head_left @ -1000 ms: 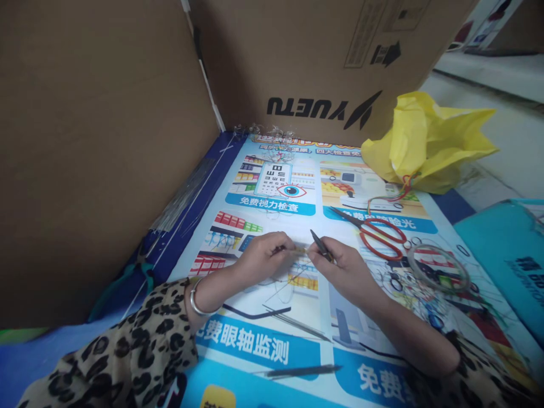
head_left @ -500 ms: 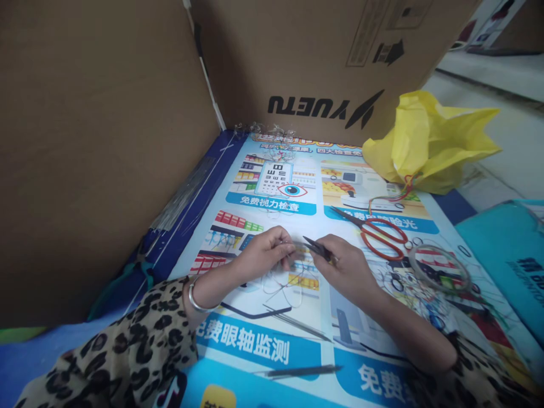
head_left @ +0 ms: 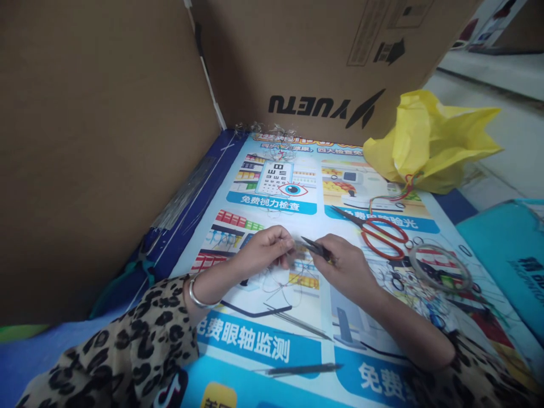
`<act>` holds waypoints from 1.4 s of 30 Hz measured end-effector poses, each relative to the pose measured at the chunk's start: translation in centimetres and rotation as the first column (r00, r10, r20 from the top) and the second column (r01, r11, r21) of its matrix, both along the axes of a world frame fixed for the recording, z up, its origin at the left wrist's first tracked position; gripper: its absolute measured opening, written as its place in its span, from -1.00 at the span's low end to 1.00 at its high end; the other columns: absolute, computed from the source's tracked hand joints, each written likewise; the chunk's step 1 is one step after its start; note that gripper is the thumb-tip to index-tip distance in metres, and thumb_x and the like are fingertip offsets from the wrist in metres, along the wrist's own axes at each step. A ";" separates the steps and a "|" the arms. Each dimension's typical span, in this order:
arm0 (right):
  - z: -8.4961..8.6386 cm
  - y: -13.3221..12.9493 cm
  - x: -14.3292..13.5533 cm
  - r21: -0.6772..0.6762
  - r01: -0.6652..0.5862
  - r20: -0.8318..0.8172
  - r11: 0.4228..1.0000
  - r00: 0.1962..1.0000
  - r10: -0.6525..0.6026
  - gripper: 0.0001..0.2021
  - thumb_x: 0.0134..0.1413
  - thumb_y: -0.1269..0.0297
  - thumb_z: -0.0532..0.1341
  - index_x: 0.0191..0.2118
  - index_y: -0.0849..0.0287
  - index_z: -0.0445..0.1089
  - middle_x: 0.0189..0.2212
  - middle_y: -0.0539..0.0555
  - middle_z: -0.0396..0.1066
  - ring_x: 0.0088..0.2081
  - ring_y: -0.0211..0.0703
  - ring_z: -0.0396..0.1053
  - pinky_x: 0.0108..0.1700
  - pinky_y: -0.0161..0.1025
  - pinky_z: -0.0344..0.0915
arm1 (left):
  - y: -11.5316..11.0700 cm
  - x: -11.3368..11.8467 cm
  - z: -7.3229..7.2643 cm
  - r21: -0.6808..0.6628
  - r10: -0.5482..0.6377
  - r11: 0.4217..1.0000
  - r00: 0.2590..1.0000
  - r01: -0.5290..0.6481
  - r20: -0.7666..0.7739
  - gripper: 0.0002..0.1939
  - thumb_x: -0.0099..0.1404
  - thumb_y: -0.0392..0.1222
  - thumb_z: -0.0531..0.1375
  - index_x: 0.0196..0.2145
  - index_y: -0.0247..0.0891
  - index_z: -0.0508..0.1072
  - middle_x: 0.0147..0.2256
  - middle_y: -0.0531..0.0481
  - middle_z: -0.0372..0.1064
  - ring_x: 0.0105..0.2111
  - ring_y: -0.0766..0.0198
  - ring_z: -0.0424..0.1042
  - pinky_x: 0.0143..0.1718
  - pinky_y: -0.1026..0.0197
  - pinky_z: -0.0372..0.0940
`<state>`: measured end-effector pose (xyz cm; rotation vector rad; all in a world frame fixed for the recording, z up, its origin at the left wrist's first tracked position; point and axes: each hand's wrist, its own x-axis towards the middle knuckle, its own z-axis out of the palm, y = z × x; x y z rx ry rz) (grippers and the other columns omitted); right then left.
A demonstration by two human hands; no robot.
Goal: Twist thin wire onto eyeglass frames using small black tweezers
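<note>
My left hand (head_left: 272, 247) is closed in a pinch above the printed sheet, with thin wire at its fingertips. Loops of the fine wire (head_left: 283, 286) hang below it. My right hand (head_left: 343, 262) is wrapped round a pair of small dark-jawed pliers (head_left: 315, 247), whose tips point left toward the left fingertips. Whether the jaws grip the wire is too small to tell. Right of that hand lie orange-handled scissors (head_left: 382, 235). Several straight dark wires (head_left: 300, 323) rest below the hands, and another thin bundle (head_left: 304, 370) is nearer me.
Cardboard walls (head_left: 106, 141) stand at the left and back. A yellow bag (head_left: 425, 144) and a teal pouch (head_left: 505, 255) lie at the right. Near them are a wire coil (head_left: 442, 283) and tangled wires. Teal-handled pliers (head_left: 142, 266) and silver wires (head_left: 181, 195) are on the left.
The left fingers have turned slightly, and the small pliers' tips have shifted a little to the left. Both hands otherwise keep their place.
</note>
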<state>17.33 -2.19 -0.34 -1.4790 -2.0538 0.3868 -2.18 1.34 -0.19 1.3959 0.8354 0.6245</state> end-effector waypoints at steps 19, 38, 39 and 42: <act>0.6 0.0 0.6 0.060 -0.071 0.422 0.996 0.906 0.039 -0.84 0.04 0.30 0.06 -0.36 0.16 0.38 -0.42 0.08 0.35 -0.28 -0.13 0.24 -0.25 -0.23 0.04 | 0.3 0.2 -0.2 0.033 0.104 0.994 0.994 -0.103 -0.023 -0.83 0.17 -0.14 0.15 -0.40 -0.31 0.26 -0.59 0.10 0.34 -0.68 0.51 0.25 -0.63 0.44 0.09; 1.4 -0.8 -0.1 0.152 -0.037 0.657 0.988 0.750 -0.073 -0.83 0.05 0.32 0.06 -0.42 0.15 0.38 -0.49 0.11 0.34 -0.38 -0.11 0.18 -0.35 -0.17 -0.14 | -0.4 0.3 -0.2 0.272 0.222 0.948 0.954 -0.164 -0.199 -0.84 0.20 -0.10 0.10 -0.41 -0.25 0.30 -0.68 0.19 0.19 -0.68 0.46 0.19 -0.60 0.39 0.09; 1.3 -0.8 -0.1 0.149 -0.037 0.651 0.988 0.756 -0.069 -0.84 0.04 0.32 0.06 -0.42 0.16 0.38 -0.49 0.11 0.34 -0.38 -0.12 0.18 -0.36 -0.18 -0.13 | -0.4 0.3 -0.1 0.274 0.222 0.948 0.954 -0.162 -0.203 -0.84 0.20 -0.09 0.10 -0.41 -0.25 0.31 -0.68 0.19 0.19 -0.68 0.46 0.19 -0.60 0.39 0.08; 1.2 -0.8 -0.1 0.134 -0.039 0.639 0.990 0.767 -0.056 -0.84 0.04 0.31 0.08 -0.42 0.16 0.38 -0.49 0.11 0.34 -0.39 -0.14 0.19 -0.35 -0.18 -0.12 | -0.4 0.3 0.0 0.269 0.217 0.950 0.954 -0.158 -0.207 -0.84 0.20 -0.09 0.10 -0.41 -0.25 0.31 -0.69 0.19 0.18 -0.69 0.46 0.18 -0.61 0.39 0.07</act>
